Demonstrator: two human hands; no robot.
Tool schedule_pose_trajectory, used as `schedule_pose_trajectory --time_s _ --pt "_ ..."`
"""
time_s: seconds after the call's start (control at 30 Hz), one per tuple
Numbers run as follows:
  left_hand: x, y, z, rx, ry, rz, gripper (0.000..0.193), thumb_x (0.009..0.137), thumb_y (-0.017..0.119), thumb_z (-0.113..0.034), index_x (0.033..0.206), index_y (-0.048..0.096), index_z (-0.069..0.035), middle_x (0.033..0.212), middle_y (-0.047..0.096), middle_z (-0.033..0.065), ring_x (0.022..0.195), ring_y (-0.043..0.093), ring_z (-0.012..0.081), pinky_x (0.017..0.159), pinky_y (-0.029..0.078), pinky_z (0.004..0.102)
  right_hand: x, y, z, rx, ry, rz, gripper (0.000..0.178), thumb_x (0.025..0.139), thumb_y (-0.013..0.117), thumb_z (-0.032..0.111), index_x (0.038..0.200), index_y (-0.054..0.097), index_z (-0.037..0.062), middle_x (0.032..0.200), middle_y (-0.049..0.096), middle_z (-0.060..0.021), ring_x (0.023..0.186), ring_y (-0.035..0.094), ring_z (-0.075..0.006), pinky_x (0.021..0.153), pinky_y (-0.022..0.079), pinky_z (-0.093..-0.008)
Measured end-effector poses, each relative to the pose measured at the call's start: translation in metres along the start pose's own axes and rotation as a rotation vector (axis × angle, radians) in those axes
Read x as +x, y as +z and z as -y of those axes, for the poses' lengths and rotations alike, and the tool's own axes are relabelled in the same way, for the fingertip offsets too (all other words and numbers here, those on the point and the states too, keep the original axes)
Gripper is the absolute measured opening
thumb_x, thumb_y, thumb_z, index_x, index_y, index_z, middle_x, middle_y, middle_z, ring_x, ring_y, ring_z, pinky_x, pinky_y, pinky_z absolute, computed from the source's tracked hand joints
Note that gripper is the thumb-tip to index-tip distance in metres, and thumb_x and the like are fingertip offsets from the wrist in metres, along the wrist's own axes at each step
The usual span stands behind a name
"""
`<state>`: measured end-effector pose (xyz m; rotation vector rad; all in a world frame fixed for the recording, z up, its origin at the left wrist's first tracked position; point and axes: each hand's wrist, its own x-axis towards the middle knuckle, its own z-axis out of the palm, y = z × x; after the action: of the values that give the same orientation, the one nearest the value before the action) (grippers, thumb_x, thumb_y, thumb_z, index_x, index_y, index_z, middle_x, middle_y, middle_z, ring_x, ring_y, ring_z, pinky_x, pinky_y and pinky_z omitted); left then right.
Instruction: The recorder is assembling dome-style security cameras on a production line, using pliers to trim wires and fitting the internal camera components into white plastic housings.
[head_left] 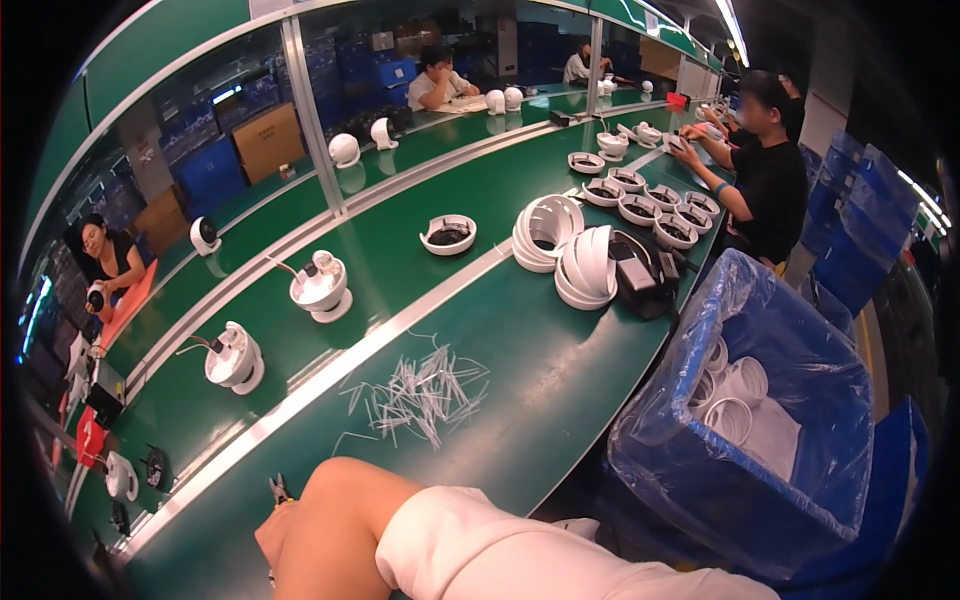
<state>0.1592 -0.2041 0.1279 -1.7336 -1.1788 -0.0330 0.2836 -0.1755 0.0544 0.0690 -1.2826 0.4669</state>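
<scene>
Low in the picture, my bare right arm, in a short white sleeve, bends across the near edge of the green bench. My right hand [272, 532], partly hidden by the forearm, is closed around small cutting pliers [281, 491]. Their metal jaws point up and away from me, a little apart, with nothing visible between them. Beyond them lies a loose pile of thin white plastic strips [425, 395], resembling trimmed cable-tie ends. I cannot see my left hand.
White units on round bases [320, 287] stand on the green belt [390, 280] beyond a metal rail. Stacked white rings [583, 270] and a black device [640, 275] sit at right. A plastic-lined blue bin [640, 440] holds white rings. A co-worker [770, 165] works at far right.
</scene>
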Motion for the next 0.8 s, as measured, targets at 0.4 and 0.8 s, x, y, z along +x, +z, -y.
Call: schedule_pose_trajectory --time_s 0.4,0.8 --pt "0.019 -0.019 -0.026 0.374 -0.291 -0.032 0.035 0.073 0.059 -0.021 0.102 0.048 -0.005 0.094 0.054 0.0089 0.084 0.054 0.0176 0.07 0.043 0.0282 0.009 0.003 -0.025 0.196 -0.214 -0.103 0.009 0.078 0.05 0.013 0.073 0.057 0.0101 0.072 0.059 -0.005 0.066 0.057 -0.0201 0.077 0.035 -0.0529" --pt "-0.008 -0.004 -0.013 1.078 -0.555 0.323 0.032 0.074 0.057 -0.019 0.1 0.049 -0.004 0.094 0.054 0.0106 0.086 0.053 0.0201 0.073 0.042 0.0301 -0.016 0.103 -0.067 0.789 -0.127 -0.323 0.01 0.078 0.049 0.013 0.071 0.056 0.0112 0.069 0.059 -0.004 0.063 0.057 -0.0189 0.077 0.034 -0.0545"
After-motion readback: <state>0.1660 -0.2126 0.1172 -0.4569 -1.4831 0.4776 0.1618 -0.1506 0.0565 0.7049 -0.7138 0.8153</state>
